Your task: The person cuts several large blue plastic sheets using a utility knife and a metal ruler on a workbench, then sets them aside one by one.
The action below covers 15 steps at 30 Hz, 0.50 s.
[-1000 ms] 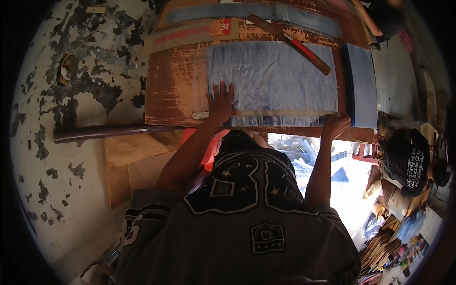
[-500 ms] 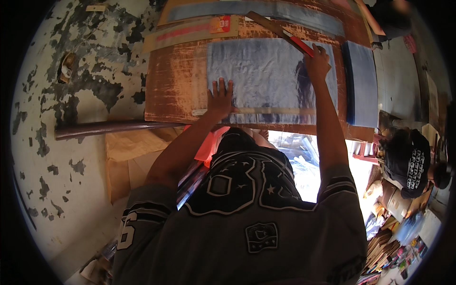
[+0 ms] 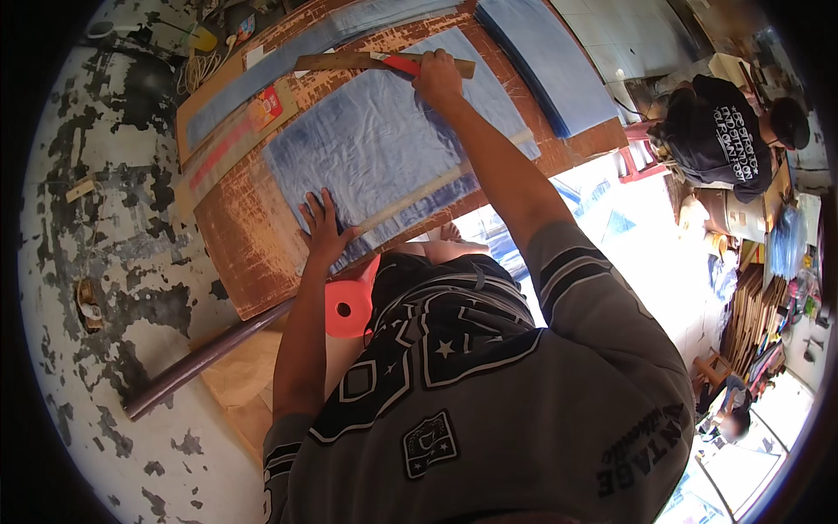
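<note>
My left hand (image 3: 324,229) lies flat with spread fingers on the near left part of a bluish, wrinkled, see-through plastic sheet (image 3: 367,131). Toward the sheet's far right, my right hand (image 3: 439,79) is closed around a flat brown wooden strip (image 3: 340,61) and a slim red piece (image 3: 402,65) alongside it. Whether the red piece is a separate tool is unclear. The strip slants over the sheet's far edge. A long pale strip (image 3: 410,201) runs along the sheet's near side. Everything rests on a worn brown tabletop (image 3: 236,236).
A stack of blue plastic sheets (image 3: 550,70) sits at the table's right end. Beyond the sheet lie a long bluish strip (image 3: 236,105) and a red-and-yellow packet (image 3: 267,105). A dark pole (image 3: 205,358) juts out at left. One person (image 3: 720,140) sits at right.
My view has turned, so the table now appears slanted and more of the right side shows. Both hands keep about the same places on the sheet.
</note>
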Each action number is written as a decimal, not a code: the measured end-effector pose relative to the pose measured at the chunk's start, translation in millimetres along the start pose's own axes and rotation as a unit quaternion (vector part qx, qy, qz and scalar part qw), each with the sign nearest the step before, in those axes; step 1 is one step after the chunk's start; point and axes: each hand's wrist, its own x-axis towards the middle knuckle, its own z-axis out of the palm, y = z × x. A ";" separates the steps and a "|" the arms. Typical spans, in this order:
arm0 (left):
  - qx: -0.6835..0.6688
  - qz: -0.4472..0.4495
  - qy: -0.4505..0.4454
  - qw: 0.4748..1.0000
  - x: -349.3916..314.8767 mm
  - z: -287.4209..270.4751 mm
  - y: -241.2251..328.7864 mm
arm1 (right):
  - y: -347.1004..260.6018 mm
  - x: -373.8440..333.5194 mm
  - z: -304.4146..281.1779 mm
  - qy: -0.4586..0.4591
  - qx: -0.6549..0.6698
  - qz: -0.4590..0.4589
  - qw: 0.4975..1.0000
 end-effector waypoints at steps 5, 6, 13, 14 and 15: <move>-0.001 -0.010 0.015 1.000 -8.0 11.2 -17.5 | -10.2 -57.3 -61.3 -0.057 0.200 0.091 0.974; 0.002 -0.017 0.026 1.000 -11.7 10.8 -21.2 | -11.9 -67.3 -77.9 -0.076 0.244 0.117 0.960; -0.011 0.007 0.031 0.999 -5.8 8.1 -11.5 | 92.1 -144.6 -117.6 0.048 0.069 0.115 0.990; -0.012 0.007 0.035 0.999 -5.8 9.2 -14.1 | 97.5 -149.3 -121.9 0.031 0.044 0.127 0.990; -0.013 0.006 0.039 0.999 -6.5 10.5 -16.7 | 100.6 -153.3 -122.8 0.014 0.020 0.140 0.990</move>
